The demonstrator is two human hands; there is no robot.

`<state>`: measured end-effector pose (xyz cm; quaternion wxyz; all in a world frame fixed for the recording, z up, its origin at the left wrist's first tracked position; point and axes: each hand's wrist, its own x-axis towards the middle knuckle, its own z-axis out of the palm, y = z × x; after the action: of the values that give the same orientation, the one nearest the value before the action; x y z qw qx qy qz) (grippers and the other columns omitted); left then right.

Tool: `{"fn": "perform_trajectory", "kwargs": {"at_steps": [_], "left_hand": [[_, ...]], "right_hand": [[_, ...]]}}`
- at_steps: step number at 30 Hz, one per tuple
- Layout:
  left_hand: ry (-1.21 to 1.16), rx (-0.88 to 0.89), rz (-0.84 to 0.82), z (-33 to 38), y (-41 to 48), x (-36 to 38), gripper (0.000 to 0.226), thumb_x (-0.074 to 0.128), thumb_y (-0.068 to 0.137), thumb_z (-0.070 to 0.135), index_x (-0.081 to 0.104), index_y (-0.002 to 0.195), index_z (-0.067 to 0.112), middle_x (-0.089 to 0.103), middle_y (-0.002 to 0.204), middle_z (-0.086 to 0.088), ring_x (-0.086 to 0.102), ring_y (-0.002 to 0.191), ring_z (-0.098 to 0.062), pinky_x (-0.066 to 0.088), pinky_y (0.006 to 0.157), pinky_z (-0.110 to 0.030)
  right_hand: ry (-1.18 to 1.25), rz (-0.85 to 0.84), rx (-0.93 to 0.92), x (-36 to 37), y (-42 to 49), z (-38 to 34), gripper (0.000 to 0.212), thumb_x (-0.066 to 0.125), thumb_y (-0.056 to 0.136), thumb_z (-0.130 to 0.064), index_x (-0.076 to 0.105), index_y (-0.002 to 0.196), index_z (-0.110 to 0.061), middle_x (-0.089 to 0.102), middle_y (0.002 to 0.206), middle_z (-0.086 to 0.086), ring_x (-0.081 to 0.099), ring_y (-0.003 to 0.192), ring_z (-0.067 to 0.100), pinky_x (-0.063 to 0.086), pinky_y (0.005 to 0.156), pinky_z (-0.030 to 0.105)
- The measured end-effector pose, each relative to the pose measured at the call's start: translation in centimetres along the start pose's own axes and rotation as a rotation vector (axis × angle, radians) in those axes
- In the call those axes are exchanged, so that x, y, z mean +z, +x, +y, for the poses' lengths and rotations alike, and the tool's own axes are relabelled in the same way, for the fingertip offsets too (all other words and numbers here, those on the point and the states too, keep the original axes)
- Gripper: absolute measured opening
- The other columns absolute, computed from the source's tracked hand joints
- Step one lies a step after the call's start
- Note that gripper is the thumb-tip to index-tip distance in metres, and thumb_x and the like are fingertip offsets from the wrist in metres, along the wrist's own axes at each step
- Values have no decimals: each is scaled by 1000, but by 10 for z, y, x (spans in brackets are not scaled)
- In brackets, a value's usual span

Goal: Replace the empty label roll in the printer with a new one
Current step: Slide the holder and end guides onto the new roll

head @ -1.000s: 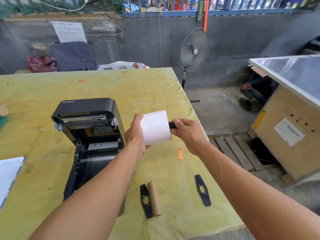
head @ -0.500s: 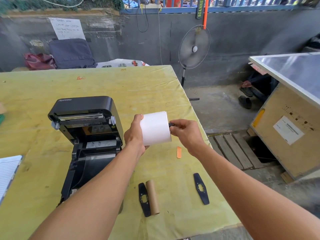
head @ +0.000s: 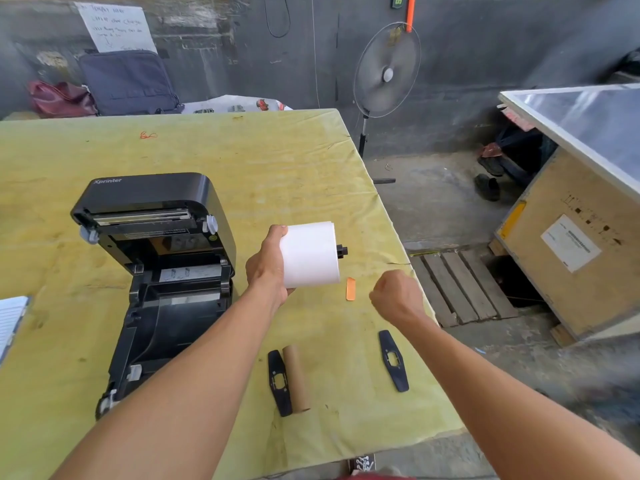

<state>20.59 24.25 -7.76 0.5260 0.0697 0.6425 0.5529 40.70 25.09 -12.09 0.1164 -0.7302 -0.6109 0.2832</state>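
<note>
My left hand [head: 268,268] grips a new white label roll [head: 310,254] above the table, to the right of the printer. A black spindle end [head: 342,251] sticks out of the roll's right side. The black printer [head: 156,271] stands with its lid raised and its roll bay empty. My right hand [head: 396,295] hovers below and right of the roll, fingers curled, holding nothing. The empty brown cardboard core [head: 296,377] lies near the table's front edge beside a black roll guide [head: 278,382]. A second black guide [head: 393,360] lies further right.
The table wears a yellow-green cloth [head: 242,161]; its right edge runs close to my right hand. A small orange piece [head: 350,289] lies under the roll. A notepad [head: 10,323] sits at the left edge. A standing fan [head: 386,71] and a wooden crate [head: 571,244] stand on the right.
My right hand let go of the spindle end and dropped down and to the right. The left hand still holds the roll, with the spindle now pushed through it.
</note>
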Motion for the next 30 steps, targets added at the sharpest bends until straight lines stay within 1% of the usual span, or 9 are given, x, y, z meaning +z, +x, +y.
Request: {"fn": "perform_trajectory", "kwargs": {"at_steps": [1,3,6,12,18,20,22,26,30], "left_hand": [[1,-5,7,-3,0,1,47,72,56,53,62,87,18,67,82,-3,67,65,-25,51,54,-28],[4,-17,17,-8,0,4,46,73,56,52,61,84,18,67,79,-3,67,62,-24,52,50,-28],[10,-35,19,-15,-1,8,46,73,56,52,60,84,18,67,78,-2,66,60,-23,51,44,-27],[12,-56,23,-23,-2,15,44,74,57,51,60,82,17,67,78,-3,65,55,-22,50,40,-26],[32,-47,22,-24,-3,20,46,74,56,51,58,82,16,65,77,-4,65,56,-23,49,38,-27],[40,-45,21,-23,-3,19,46,73,57,51,58,82,17,66,77,-4,65,57,-23,49,39,-26],[43,-39,25,-21,-2,18,45,73,57,51,59,82,17,66,77,-4,65,57,-23,50,40,-26],[37,-34,31,-17,-1,17,43,72,59,51,59,83,18,66,77,-3,65,58,-23,50,43,-25],[33,-24,22,-12,-3,18,45,71,58,52,60,85,19,66,78,-3,65,62,-24,50,48,-27]], "right_hand": [[-111,-63,4,3,-2,5,3,60,83,-3,62,82,-3,68,83,12,59,66,23,51,56,32],[-269,-169,22,11,-8,17,20,61,84,-6,46,72,-11,56,75,6,49,59,18,38,46,27],[-387,-238,14,22,-17,31,27,62,85,-9,38,73,-14,51,80,5,52,69,23,42,59,30],[-330,-232,72,28,-18,41,18,60,86,-9,48,98,-12,42,74,0,53,82,27,43,65,34],[-219,-275,110,31,-7,45,20,54,87,-5,41,74,-12,49,76,5,51,69,24,35,48,27],[-78,-245,126,25,2,42,6,55,90,-7,58,84,-7,58,79,8,56,71,27,44,56,29],[220,-210,157,13,14,36,14,54,94,-8,68,96,-10,62,75,8,58,66,26,49,61,32],[607,-98,157,-27,31,9,23,46,99,-5,66,104,-15,59,70,7,51,55,16,43,54,26],[1005,-228,186,-52,34,-18,32,37,99,9,63,113,-1,53,72,10,45,56,15,41,57,26]]}}
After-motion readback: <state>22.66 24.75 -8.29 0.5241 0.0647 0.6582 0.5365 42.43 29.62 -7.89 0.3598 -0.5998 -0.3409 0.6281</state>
